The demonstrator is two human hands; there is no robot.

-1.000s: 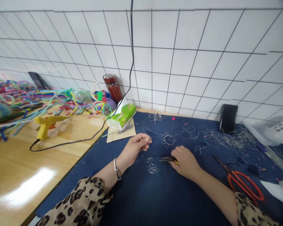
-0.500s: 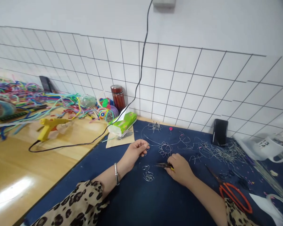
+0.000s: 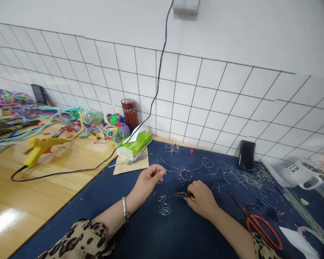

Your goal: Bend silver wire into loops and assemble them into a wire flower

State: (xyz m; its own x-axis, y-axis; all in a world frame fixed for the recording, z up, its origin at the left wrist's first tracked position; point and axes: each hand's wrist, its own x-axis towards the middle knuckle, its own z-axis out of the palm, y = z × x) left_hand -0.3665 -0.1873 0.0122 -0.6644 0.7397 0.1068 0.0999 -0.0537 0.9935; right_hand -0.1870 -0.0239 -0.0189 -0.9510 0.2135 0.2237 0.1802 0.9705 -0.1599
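At frame centre, on a blue-covered counter (image 3: 156, 237), the left hand (image 3: 148, 180) pinches a thin wire (image 3: 164, 172); the right hand (image 3: 202, 198) grips small pliers (image 3: 182, 195). A finished wire flower (image 3: 184, 175) and bent loops (image 3: 164, 208) lie close by; much loose wire (image 3: 253, 178) remains at right.

We're seeing bright, even light; glare is pooling on the wooden table (image 3: 5, 223) near left, shadows are staying soft, wide-angle distortion is bending the edges.
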